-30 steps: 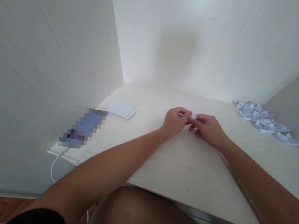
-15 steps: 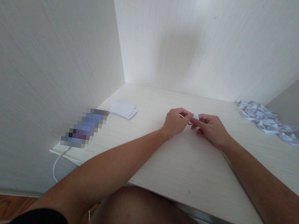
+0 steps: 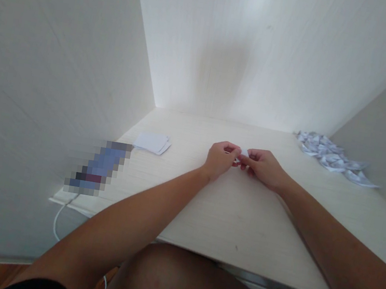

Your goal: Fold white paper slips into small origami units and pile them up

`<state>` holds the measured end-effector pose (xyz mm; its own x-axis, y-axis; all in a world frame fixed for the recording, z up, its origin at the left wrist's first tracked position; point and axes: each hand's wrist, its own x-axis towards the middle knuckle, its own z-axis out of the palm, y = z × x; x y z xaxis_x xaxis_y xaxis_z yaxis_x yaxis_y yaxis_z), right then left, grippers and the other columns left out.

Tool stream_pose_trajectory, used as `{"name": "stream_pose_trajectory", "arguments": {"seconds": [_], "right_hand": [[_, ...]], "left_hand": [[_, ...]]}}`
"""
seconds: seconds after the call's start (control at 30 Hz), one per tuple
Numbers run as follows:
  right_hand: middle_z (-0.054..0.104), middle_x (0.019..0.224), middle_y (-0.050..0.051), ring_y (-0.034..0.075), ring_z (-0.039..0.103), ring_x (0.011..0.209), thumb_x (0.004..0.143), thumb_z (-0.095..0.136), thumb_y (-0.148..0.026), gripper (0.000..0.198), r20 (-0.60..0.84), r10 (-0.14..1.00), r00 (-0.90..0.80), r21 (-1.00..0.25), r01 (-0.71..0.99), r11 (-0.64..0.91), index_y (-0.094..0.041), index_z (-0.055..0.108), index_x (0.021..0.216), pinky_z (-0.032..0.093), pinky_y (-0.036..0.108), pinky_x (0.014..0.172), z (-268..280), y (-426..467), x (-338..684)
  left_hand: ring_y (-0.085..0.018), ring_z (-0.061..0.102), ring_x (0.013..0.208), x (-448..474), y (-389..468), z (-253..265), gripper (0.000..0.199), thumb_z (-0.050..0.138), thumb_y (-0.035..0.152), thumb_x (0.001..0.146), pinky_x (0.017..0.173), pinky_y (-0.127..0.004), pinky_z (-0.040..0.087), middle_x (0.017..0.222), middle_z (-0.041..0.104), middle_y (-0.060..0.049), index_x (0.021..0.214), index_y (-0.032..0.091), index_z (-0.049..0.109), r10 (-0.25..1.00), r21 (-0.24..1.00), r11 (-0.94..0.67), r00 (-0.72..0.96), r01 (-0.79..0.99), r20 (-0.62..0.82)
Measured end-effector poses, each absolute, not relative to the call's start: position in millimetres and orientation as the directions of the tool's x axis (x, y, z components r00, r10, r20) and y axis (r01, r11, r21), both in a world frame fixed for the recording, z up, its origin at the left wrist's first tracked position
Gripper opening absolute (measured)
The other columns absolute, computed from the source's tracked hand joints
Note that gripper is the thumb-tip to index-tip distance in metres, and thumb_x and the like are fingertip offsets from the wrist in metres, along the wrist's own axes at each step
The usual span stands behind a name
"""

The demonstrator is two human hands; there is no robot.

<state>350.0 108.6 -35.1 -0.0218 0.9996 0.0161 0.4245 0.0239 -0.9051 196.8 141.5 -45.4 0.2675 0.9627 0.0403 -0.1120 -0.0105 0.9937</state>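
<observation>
A small piece of white paper is pinched between my two hands over the middle of the desk. My left hand closes on its left side, thumb and fingers together. From the right, my right hand grips it with thumb and fingertips. Fingers cover most of the paper, so its folds cannot be made out. Left of my hands, a small stack of white paper sheets lies flat on the desk. At the far right is a heap of folded white paper pieces.
A blurred-out device that looks like a phone lies at the desk's left edge, with a white cable hanging from it. Pale panels enclose the desk at the left, back and right. My legs are under its front edge.
The whole view has shifted slightly, so things appear a little further left. Both hands keep hold of the paper, with only small finger movement.
</observation>
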Motion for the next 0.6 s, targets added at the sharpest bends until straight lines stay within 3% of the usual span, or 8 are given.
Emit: {"name": "stream_pose_trajectory", "arguments": {"seconds": [0.33,0.6], "right_hand": [[0.065,0.067,0.001,0.01,0.051,0.051,0.071,0.084,-0.052,0.04,-0.004,1.0,-0.008,-0.936,0.353,-0.001,-0.018,0.067,0.085,0.038,0.023,0.046,-42,113,355],[0.067,0.065,-0.004,0.011,0.055,0.051,0.07,0.083,-0.032,0.041,-0.051,0.995,-0.081,-0.956,0.291,-0.025,-0.023,0.055,0.1,0.036,0.02,0.043,-37,110,356]], "left_hand": [[-0.01,0.066,0.062,187,149,-48,0.017,0.078,0.0,0.073,0.07,-0.029,0.06,0.073,0.071,-0.002,0.083,0.011,0.07,0.951,0.991,0.019,0.307,-0.131,0.023],[-0.012,0.067,0.069,169,153,-24,0.023,0.076,0.001,0.069,0.069,-0.029,0.059,0.093,0.074,-0.007,0.089,0.013,0.074,0.913,0.974,-0.185,0.39,0.128,0.122]]}}
